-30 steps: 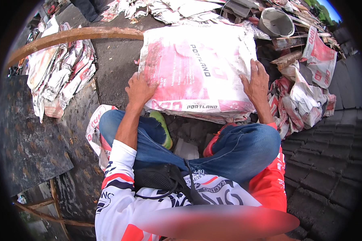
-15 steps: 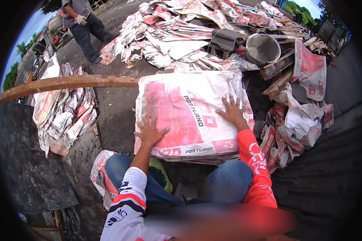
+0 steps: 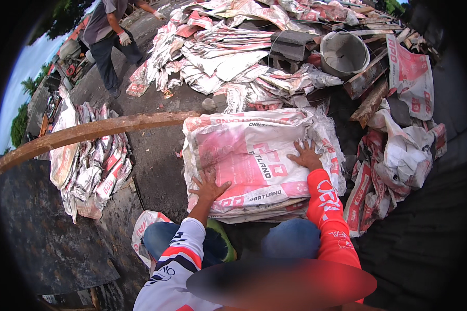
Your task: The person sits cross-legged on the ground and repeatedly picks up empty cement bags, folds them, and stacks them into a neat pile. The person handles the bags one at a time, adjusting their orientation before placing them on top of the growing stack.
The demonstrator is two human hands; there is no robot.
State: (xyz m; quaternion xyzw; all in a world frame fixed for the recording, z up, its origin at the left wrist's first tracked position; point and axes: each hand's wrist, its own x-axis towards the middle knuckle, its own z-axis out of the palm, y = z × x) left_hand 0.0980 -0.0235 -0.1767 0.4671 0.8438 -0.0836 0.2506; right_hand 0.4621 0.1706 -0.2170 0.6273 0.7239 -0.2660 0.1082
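Observation:
A flattened stack of empty cement bags [image 3: 228, 155], white with red and pink print, lies in front of my knees. My left hand [image 3: 209, 186] rests on the left part of the top bag near its close edge, fingers spread. On the right part of the same bag lies my right hand [image 3: 307, 155], also flat with the fingers apart. The top bag is creased, and the layered edges of the bags beneath show along the near and right sides.
A long wooden beam [image 3: 96, 132] reaches in from the left to the stack. Crumpled bags [image 3: 96, 160] lie beyond it, with a larger heap [image 3: 223, 52] at the back. A bucket [image 3: 344, 54], concrete block [image 3: 290, 45] and loose bags [image 3: 399, 155] sit right. A gloved person [image 3: 106, 36] stands far left.
The view has shifted, so the stack sits lower and further right in it. Both hands stay flat on the top bag, which now looks more wrinkled. The person at the back has raised an arm.

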